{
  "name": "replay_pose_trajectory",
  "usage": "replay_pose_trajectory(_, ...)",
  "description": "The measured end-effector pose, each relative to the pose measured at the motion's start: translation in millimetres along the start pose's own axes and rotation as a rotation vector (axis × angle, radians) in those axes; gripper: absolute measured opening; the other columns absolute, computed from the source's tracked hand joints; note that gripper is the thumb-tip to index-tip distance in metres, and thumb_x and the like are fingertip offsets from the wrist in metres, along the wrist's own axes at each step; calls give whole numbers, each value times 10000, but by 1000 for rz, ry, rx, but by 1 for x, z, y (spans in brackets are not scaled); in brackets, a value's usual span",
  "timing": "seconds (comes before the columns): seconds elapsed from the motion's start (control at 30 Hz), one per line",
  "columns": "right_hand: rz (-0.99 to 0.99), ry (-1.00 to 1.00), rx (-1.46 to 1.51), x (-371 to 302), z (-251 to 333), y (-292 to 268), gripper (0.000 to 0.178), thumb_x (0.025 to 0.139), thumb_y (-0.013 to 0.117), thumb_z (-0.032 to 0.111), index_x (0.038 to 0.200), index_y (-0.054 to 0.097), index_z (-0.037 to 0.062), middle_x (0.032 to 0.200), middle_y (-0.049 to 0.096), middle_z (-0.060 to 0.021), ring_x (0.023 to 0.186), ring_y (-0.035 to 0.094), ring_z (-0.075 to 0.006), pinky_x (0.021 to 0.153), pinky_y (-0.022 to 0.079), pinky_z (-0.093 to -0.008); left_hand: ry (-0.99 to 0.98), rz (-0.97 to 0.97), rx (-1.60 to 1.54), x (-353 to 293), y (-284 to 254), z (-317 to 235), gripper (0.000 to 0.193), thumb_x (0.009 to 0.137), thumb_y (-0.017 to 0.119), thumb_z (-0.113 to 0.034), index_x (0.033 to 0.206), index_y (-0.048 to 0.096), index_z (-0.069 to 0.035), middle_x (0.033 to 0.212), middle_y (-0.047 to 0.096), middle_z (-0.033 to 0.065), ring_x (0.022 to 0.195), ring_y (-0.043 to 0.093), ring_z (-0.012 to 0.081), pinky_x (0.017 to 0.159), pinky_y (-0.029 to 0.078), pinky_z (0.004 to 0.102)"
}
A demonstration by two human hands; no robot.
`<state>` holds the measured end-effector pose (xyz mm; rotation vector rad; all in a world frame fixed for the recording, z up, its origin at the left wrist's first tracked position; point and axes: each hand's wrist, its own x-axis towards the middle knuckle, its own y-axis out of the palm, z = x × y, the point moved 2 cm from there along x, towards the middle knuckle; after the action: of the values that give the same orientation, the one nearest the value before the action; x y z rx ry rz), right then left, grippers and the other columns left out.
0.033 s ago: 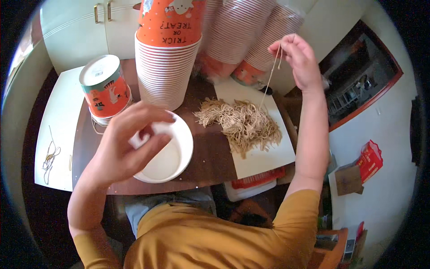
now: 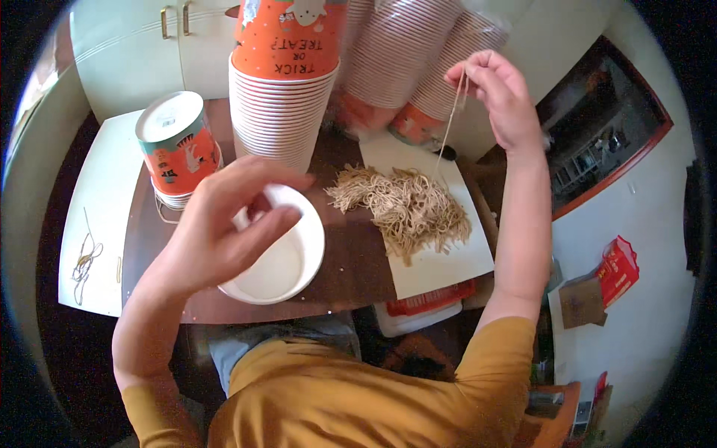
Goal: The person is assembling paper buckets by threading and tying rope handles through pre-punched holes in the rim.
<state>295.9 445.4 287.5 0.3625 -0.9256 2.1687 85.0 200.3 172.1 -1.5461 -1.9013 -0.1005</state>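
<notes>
while a thin cord (image 2: 450,123) slants up from a tangled pile of strings (image 2: 407,205) on the white panel (image 2: 429,280), right hand (image 2: 502,93) pinches its upper end. left hand (image 2: 220,228), blurred, thumb and fingers parted, blocks the view of part of an open white bucket (image 2: 312,257). behind that bucket, a tall nested stack (image 2: 280,112) on the brown desk (image 2: 351,276); upturned orange bucket (image 2: 179,153) to its left; plastic-wrapped stacks (image 2: 396,52) beyond the pile.

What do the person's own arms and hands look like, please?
The left hand and right hand are bare, with no gloves or watch showing. Mustard-yellow short fabric sleeves leave both forearms uncovered. The left fingers are blurred, so rings there cannot be ruled out.
</notes>
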Motion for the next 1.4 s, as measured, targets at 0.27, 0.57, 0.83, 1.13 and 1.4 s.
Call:
replay_pose_trajectory(0.27, 255, -481, 102, -18, 59, 81, 71, 915, 584, 105, 948, 563, 46, 1156, 520, -93, 1025, 498, -146, 924, 392, -297, -183, 208, -664, 55, 12, 7, 438, 903, 627, -152, 1293, 501, 1, 1017, 635, 46, 820, 597, 88, 777, 502, 248)
replay_pose_trajectory(0.57, 341, -258, 726, -46, 24, 132, 146, 938, 562, 209, 984, 545, 71, 1267, 499, -142, 1161, 485, -206, 989, 395, -370, -306, 116, -402, 6, -1, -7, 235, 932, 597, -180, 979, 683, 34, 819, 687, 68, 706, 618, 99, 639, 518, 240)
replay_pose_trajectory(0.83, 582, 9, 841, -65, 31, 170, 136, 967, 513, 161, 969, 520, 25, 1159, 525, -129, 1049, 568, -184, 907, 484, -337, 0, 15, 187, -21, -31, -47, 100, 830, 625, -34, 894, 681, 19, 782, 641, 88, 708, 585, 124, 639, 472, 274)
replay_pose_trajectory(1.13, 574, 22, 709, -78, 29, 182, 153, 966, 528, 200, 939, 509, 52, 1143, 500, -80, 1080, 473, -145, 972, 368, -314, -326, 80, -124, -59, -6, 2, 504, 762, 748, -101, 1229, 574, -26, 1039, 636, 63, 744, 554, 59, 663, 460, 225)
replay_pose_trajectory(1.4, 530, 71, 779, -90, 20, 188, 174, 950, 553, 235, 891, 513, 76, 1197, 507, -132, 1093, 502, -188, 994, 377, -352, -257, -42, -56, -64, 4, 3, 111, 824, 687, -91, 884, 682, 3, 760, 648, 105, 672, 615, 143, 607, 491, 277)
